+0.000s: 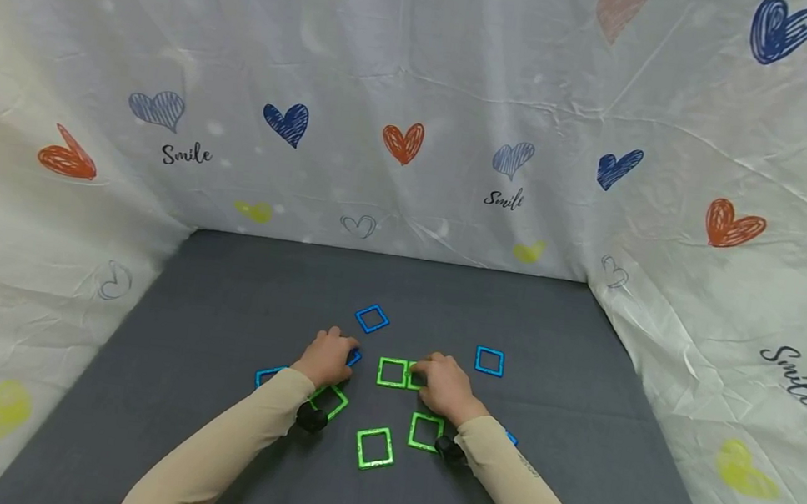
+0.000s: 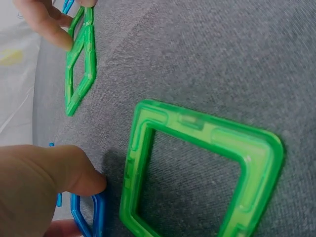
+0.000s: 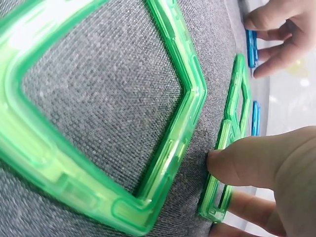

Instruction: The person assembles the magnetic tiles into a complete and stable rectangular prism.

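My left hand [image 1: 327, 358] pinches a blue square magnetic tile [image 2: 98, 212] between thumb and fingers, low on the grey cloth; the hand hides most of it in the head view. To the right, my right hand [image 1: 446, 387] grips a green square tile [image 3: 210, 197], thumb on the near edge and fingers on the far side. That tile lies edge to edge with a second green tile [image 1: 380, 371] on its left. Below my left hand, close to the wrist, rests another green tile [image 1: 342, 400]. One more green tile [image 1: 412, 430] lies under my right wrist.
A green tile [image 1: 359, 448] lies nearest me. Blue tiles are spread around: one [image 1: 378, 327] at the back, one [image 1: 488, 372] at the right, one [image 1: 257, 378] partly behind the left sleeve, another [image 1: 511, 438] mostly behind the right sleeve. A printed white curtain [image 1: 436, 231] borders the table.
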### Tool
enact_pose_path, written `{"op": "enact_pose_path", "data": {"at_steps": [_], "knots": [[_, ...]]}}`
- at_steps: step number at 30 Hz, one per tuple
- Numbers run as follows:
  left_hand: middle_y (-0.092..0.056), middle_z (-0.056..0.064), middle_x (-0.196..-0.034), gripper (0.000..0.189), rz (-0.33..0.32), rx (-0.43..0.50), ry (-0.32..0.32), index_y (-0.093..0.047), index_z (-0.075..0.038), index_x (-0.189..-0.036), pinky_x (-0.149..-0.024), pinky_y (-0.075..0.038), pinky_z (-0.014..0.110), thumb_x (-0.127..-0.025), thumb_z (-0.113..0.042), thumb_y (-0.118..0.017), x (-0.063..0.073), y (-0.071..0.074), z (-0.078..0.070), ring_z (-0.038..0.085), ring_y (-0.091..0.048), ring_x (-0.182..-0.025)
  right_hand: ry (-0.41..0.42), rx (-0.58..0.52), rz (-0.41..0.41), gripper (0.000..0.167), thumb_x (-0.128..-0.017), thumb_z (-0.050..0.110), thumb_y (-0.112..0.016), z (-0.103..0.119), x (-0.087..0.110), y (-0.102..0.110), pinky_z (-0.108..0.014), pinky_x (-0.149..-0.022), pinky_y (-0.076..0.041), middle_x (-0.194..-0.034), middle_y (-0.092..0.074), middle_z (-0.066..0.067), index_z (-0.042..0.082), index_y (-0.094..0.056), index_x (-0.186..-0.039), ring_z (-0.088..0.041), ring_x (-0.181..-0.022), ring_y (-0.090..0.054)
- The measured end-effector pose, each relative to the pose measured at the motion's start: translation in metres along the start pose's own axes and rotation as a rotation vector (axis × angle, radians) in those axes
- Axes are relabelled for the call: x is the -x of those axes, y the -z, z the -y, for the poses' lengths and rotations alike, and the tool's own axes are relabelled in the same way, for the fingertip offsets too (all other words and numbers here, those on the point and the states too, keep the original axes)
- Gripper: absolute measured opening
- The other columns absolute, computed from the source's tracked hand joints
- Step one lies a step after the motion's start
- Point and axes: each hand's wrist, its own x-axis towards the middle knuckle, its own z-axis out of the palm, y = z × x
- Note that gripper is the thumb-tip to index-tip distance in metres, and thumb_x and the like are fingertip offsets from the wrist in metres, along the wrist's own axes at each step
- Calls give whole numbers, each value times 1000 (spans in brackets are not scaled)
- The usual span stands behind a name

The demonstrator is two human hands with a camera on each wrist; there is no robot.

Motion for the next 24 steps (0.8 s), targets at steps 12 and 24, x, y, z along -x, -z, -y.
{"op": "enact_pose_path", "data": {"at_steps": [12,24], "knots": [[-55,24,-123,43,-23,50,-8,-68,-9,-129,-78,-53,49,-87,-12,-77,2,-1,1,39,-53,-105,-13,5,5,41,-82,-6,-67,2,1,2,-51,-80,-57,-122,-67,-19,11,-77,-117,-39,-103,-62],[-59,22,-116,43,-81,96,-34,-65,-8,-127,-80,-52,49,-85,-8,-75,5,0,4,37,-55,-100,-10,12,1,40,-80,-6,-67,3,1,2,-51,-82,-57,-119,-68,-18,11,-77,-115,-38,-101,-62]]}}
